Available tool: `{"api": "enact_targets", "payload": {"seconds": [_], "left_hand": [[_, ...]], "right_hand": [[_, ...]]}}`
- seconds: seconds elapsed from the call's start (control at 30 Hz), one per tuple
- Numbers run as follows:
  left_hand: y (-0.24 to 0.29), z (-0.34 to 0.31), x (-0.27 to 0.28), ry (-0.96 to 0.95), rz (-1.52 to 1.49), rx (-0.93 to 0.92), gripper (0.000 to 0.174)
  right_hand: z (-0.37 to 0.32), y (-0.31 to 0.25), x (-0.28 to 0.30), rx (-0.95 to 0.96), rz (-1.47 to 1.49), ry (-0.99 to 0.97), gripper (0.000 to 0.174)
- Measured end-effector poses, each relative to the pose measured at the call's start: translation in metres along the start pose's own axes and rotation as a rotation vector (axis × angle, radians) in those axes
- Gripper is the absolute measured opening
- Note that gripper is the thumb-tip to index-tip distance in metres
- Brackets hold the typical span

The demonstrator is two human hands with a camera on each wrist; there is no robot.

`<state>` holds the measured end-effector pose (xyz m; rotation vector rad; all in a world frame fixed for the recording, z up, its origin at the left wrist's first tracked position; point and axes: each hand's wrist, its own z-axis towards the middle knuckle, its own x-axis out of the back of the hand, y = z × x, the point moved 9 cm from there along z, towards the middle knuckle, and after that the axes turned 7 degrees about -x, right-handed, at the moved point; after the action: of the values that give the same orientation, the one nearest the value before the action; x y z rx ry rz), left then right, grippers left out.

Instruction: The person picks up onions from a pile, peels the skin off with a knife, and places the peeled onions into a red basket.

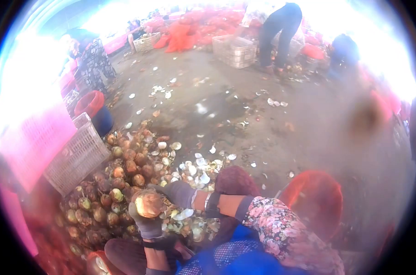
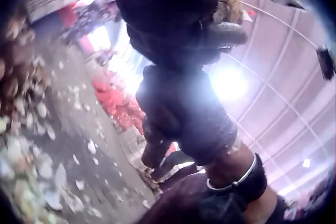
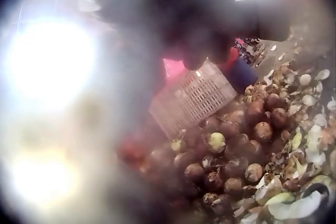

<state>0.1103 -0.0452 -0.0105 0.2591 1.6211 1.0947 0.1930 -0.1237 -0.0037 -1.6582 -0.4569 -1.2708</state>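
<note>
My left hand (image 1: 146, 225), in a grey glove, holds a large brown-skinned onion (image 1: 149, 203) from below, partly peeled to a pale yellow face. My right hand (image 1: 177, 193), also gloved, is close beside the onion at its upper right. In the left wrist view, the right hand (image 2: 184, 113) shows dark against bright light, just below the left hand (image 2: 168, 19); an edge of the onion (image 2: 229, 11) shows past the left thumb. I cannot tell whether the right fingers hold a tool. The right wrist view is hazy.
A heap of unpeeled onions (image 1: 102, 201) lies on the left, with scattered white peelings (image 1: 196, 167) beside it. Behind stand a tilted plastic crate (image 1: 77, 156) and a blue bin (image 1: 101, 120). A red-lined basket (image 1: 316, 197) is at right. Other people work farther back.
</note>
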Motion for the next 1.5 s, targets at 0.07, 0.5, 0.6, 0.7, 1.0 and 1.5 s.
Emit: {"api": "enact_targets", "payload": {"seconds": [0.07, 0.5, 0.6, 0.7, 1.0, 1.5], "left_hand": [[0.007, 0.001, 0.0, -0.011, 0.171, -0.1, 0.064], [0.019, -0.003, -0.028, -0.344, -0.021, 0.045, 0.07], [0.019, 0.001, -0.017, -0.359, -0.029, 0.022, 0.071], [0.016, 0.002, 0.006, -0.192, -0.09, -0.002, 0.072], [0.003, -0.008, -0.017, -0.413, -0.175, 0.117, 0.06], [-0.019, 0.01, 0.012, -0.071, 0.147, -0.052, 0.045]], "right_hand": [[0.009, 0.012, -0.018, -0.035, -0.09, 0.007, 0.071], [0.014, 0.019, -0.055, -0.014, 0.504, -0.348, 0.049], [0.001, 0.028, -0.05, -0.116, 0.786, -0.441, 0.043], [-0.007, 0.026, -0.022, -0.183, 0.969, -0.337, 0.041], [-0.011, 0.004, 0.032, -0.103, 1.12, -0.029, 0.041], [-0.012, 0.005, 0.033, -0.199, 1.386, -0.026, 0.024]]}}
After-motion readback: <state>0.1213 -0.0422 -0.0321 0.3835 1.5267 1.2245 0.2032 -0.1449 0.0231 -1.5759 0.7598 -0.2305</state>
